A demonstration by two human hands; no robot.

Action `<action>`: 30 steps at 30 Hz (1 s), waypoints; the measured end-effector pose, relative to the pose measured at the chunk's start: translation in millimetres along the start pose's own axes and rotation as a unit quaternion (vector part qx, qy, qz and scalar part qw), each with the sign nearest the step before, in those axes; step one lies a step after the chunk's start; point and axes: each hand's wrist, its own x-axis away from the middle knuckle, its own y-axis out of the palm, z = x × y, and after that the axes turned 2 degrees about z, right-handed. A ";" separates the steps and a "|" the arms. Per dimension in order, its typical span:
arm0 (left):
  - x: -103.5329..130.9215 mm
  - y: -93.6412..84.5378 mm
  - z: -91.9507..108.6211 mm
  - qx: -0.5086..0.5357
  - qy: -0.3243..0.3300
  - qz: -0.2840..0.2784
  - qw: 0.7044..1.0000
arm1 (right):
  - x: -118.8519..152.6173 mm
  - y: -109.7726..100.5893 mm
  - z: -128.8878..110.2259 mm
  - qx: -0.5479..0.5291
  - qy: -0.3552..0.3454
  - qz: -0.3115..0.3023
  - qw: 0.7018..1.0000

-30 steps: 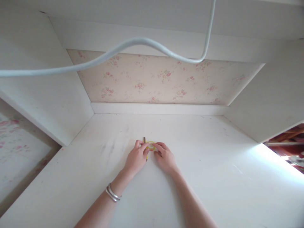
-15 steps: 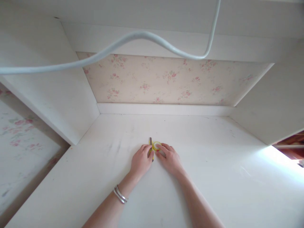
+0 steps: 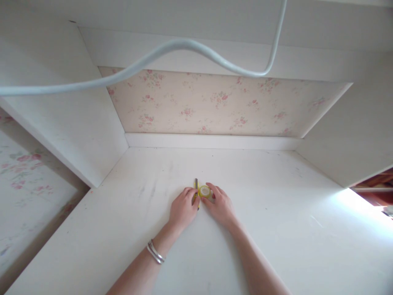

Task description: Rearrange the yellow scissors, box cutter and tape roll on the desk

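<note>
My left hand (image 3: 184, 205) is closed around a slim yellow and dark tool that looks like a utility knife (image 3: 196, 183). Its dark far end sticks out past the fingers, and its near end shows below the thumb. Just right of it, my right hand (image 3: 221, 204) grips a small yellow tape roll (image 3: 204, 191) with a pale centre, thumb at the near side and fingers on the right side. Knife and roll sit very close together; whether they touch I cannot tell. Both hands are low over the white tabletop (image 3: 196, 254).
White side panels (image 3: 76, 135) rise left and right of the tabletop, with floral wallpaper (image 3: 199, 102) at the back. A thick white cable (image 3: 184, 44) crosses the upper view. Reddish-brown items (image 3: 374, 190) show at the right edge.
My right fingers have shifted off the top of the tape roll to its right side, uncovering more of its face. The knife has moved very slightly right.
</note>
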 end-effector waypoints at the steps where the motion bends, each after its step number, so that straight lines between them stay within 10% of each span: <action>1: 0.0 0.1 0.0 -0.001 0.000 0.000 1.000 | 0.3 0.1 -0.2 -0.002 0.009 0.000 1.000; 30: -0.9 0.8 -4.3 -0.021 0.001 0.010 1.000 | -4.9 -13.5 19.7 -0.108 0.113 0.077 0.985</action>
